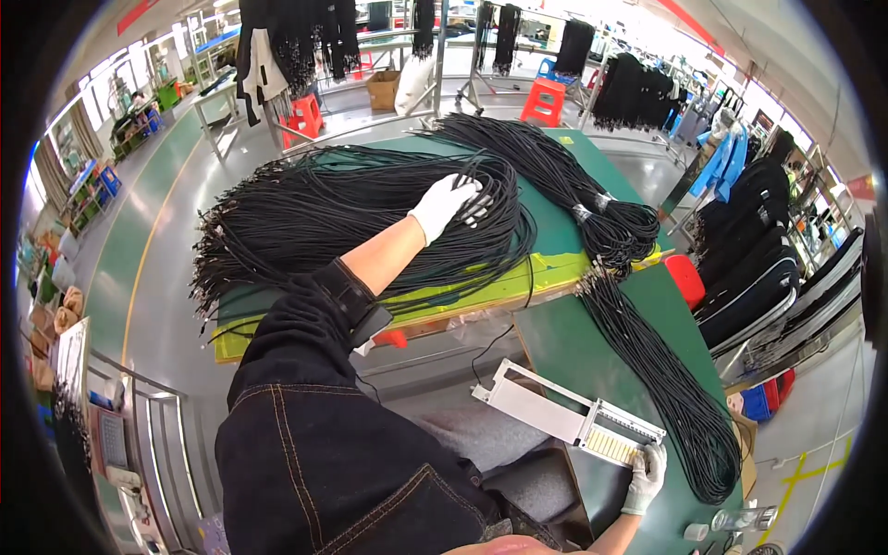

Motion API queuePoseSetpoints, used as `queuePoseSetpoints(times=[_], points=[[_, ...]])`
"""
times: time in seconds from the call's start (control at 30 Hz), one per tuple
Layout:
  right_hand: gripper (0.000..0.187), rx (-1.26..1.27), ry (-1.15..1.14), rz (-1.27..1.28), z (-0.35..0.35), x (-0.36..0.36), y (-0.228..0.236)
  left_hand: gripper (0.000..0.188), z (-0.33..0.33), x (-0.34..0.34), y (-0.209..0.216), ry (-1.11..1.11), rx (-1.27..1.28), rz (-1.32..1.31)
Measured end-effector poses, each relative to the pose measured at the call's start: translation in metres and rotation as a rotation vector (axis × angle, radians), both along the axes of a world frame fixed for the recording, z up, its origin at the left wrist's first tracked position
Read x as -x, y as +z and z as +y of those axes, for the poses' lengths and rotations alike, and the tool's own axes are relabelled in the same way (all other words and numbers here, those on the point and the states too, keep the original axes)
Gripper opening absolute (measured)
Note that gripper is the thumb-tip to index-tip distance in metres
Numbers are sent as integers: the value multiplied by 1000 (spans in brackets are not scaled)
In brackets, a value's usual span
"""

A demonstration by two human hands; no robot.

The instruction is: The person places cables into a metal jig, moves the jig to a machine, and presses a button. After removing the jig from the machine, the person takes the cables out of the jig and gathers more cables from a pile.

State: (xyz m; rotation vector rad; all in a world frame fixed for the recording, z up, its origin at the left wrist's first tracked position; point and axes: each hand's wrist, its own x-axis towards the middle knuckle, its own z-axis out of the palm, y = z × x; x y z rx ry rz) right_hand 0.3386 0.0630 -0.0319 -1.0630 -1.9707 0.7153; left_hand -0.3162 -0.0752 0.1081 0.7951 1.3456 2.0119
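Note:
My left hand [448, 207], in a white glove, reaches far out over a big pile of black cables [342, 217]. Its fingers are closed round a few cables near the looped end of the pile. My right hand [645, 479], also gloved, is at the lower right by the end of a white slotted fixture [548, 407]. The fingers curl on the fixture's edge, beside a row of pale yellow pieces [610, 446]; whether they also pinch a cable end is not visible. Right of the fixture lies a long tied bundle of black cables [661, 379].
Another cable bundle [546, 166] lies across the far green table [552, 215], whose front edge has yellow tape [444, 291]. A glass jar [745, 519] stands at lower right. Beyond are red stools [543, 102], a cardboard box [383, 90] and racks hung with black cables [638, 92].

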Motion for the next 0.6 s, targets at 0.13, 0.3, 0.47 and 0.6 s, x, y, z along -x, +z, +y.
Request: queuePoseSetpoints(times=[0.13,0.3,0.47,0.6], points=[[27,-6,-1,-17,0,-1,-2,14,-6,5,-1,-33,-16,-59],[28,-29,24,-15,1,-1,-1,15,-9,9,-5,-80,-57,-68],[28,-25,29,-34,1,-2,1,16,-13,7,0,-130,-28,-70],[28,-11,3,1,1,-1,-2,17,-16,5,3,-157,-32,-48]])
